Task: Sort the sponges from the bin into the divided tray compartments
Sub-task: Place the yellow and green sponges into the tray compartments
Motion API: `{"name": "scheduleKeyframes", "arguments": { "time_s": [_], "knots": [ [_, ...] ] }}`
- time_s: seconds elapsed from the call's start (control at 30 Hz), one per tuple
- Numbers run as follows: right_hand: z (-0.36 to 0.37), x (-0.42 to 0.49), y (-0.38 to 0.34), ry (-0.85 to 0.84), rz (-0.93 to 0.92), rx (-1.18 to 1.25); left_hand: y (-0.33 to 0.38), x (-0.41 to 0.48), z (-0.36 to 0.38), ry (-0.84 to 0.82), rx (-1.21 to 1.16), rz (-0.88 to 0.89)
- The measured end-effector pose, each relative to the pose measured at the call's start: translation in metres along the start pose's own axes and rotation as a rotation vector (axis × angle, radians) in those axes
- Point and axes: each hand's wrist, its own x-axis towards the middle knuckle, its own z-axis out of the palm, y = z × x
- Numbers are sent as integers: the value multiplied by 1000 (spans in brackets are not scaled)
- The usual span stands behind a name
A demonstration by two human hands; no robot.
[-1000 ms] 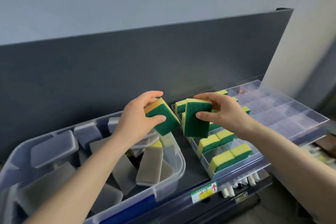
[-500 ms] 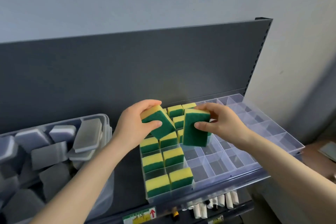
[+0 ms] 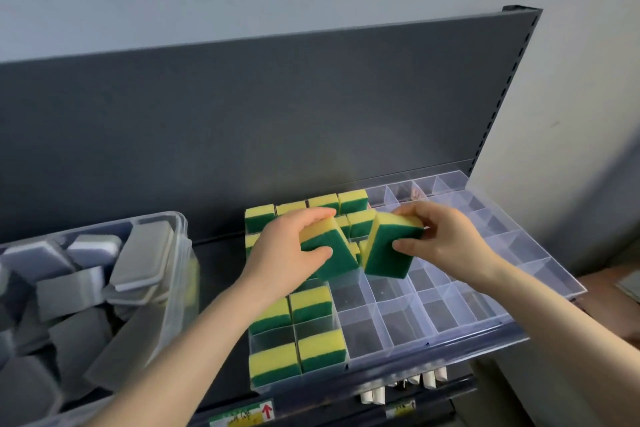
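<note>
Left sponge (image 3: 334, 255) and right sponge (image 3: 388, 251), yellow over green, tilted, held at centre of frame just above the divided tray (image 3: 540, 276). Left grip (image 3: 284, 250) wraps the left sponge; right grip (image 3: 446, 239) pinches the right sponge, thumb on green face. Stored sponges (image 3: 322, 354) upright in left compartments. Bin (image 3: 181, 230) of grey sponges (image 3: 138, 260) at lower left. Dark back panel (image 3: 242, 132) behind.

Single head-worn wide-angle view. Shelf is seen from above and in front, pitched down, close in, with the forearms entering from the bottom edge. Left hand (image 3: 284, 253) gripping left sponge (image 3: 341, 260) and right hand (image 3: 446, 243) gripping right sponge (image 3: 384, 260) are centred. Divided tray (image 3: 519, 246) is framed right, bin (image 3: 173, 218) is cropped at the left edge, and back panel (image 3: 242, 114) is above.
</note>
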Motion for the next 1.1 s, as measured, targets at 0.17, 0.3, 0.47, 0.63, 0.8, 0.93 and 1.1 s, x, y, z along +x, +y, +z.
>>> {"name": "scheduleKeyframes", "arguments": {
  "time_s": [0.17,0.3,0.47,0.63,0.8,0.93,1.1],
  "knots": [
    [-6,3,10,-27,-6,-121,0,12,10,-63,12,39],
    [-6,2,22,-64,-1,-172,-1,14,20,-96,86,39],
    [-6,2,32,-126,-21,-190,1,7,31,-126,212,30],
    [-4,6,40,-211,-57,-227,8,0,42,-132,261,-7],
    [1,11,54,-278,-89,-286,11,-4,54,-148,287,-45],
    [6,10,64,-320,-122,-317,13,-7,59,-164,322,-61],
    [6,10,71,-361,-133,-342,11,-4,55,-227,406,-69]
  ]
}}
